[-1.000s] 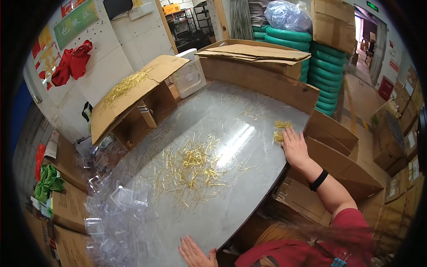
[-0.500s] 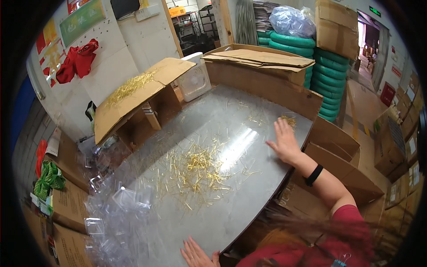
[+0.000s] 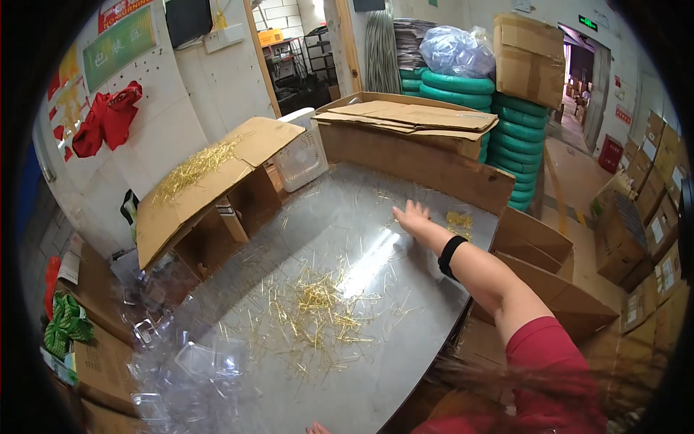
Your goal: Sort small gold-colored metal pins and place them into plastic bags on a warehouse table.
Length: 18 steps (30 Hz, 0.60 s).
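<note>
My right hand [image 3: 413,215] reaches over the far part of the grey table [image 3: 376,372], palm down with its fingers stretched and apart, around a few scattered gold wire pieces. A small patch of gold wire pieces [image 3: 459,219] lies to the right of its wrist. Nearer to me, a larger loose heap of thin gold wire pieces [image 3: 318,298] spreads over the middle of the table. Only the fingertips of my left hand [image 3: 316,430] show at the lower edge, lying flat at the table; the rest of it is out of view.
Clear plastic cases [image 3: 206,360] pile up on the table's left side. More gold wires lie on a cardboard box [image 3: 217,206] at the back left, beside a white basket [image 3: 302,160]. Cardboard sheets [image 3: 405,119] top the far side. Stacked green coils [image 3: 517,137] stand behind.
My right hand has moved left from the small gold patch, which is now uncovered. My left hand has slipped mostly below the picture's lower edge. The view has shifted slightly.
</note>
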Each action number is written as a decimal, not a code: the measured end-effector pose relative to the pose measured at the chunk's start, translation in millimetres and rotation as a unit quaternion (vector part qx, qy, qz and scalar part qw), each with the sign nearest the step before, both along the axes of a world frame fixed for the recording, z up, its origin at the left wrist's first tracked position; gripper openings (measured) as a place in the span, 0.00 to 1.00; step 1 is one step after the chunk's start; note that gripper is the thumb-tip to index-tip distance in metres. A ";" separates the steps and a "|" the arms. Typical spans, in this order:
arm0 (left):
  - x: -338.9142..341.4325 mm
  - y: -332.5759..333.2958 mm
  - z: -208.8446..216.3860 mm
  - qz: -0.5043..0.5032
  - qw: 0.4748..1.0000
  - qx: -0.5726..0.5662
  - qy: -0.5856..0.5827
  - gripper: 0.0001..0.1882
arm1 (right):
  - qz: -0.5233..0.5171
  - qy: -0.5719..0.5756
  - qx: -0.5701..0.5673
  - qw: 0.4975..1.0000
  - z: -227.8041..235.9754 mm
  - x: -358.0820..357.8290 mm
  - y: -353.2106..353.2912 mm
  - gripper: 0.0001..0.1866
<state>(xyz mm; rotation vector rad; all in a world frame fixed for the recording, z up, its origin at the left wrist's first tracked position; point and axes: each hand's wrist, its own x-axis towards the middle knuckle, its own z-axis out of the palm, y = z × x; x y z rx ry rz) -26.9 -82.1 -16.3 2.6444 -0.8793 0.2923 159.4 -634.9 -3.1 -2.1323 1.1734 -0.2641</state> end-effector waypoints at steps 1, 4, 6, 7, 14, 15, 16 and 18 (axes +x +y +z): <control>1.0 0.9 0.1 0.002 1.000 0.001 0.001 0.45 | -0.002 -0.009 0.009 1.000 1.6 1.5 -5.0 0.43; 1.7 1.8 -3.3 0.002 1.000 0.004 -0.002 0.45 | -0.019 -0.015 0.023 0.999 4.1 4.5 -21.4 0.43; 2.9 1.8 -6.4 0.006 1.000 -0.008 -0.013 0.45 | -0.034 0.030 0.004 0.999 13.8 7.7 -12.4 0.43; 3.1 2.3 -7.6 0.008 1.000 -0.014 -0.018 0.45 | -0.040 0.052 -0.006 0.998 17.3 9.6 -9.7 0.44; 8.3 4.7 -21.0 -0.007 0.999 -0.014 -0.042 0.44 | -0.106 0.159 -0.006 0.982 2.3 16.5 -39.0 0.45; 5.3 6.5 -17.7 -0.009 0.999 -0.015 -0.035 0.44 | -0.086 0.169 -0.013 0.982 2.3 19.3 -33.5 0.45; 4.8 6.4 -15.8 -0.004 0.999 -0.015 -0.030 0.44 | -0.065 0.179 -0.019 0.982 5.0 19.8 -26.5 0.46; 2.8 6.2 -11.9 0.005 1.000 -0.014 -0.020 0.44 | 0.002 0.201 -0.039 0.979 4.9 26.7 -18.9 0.45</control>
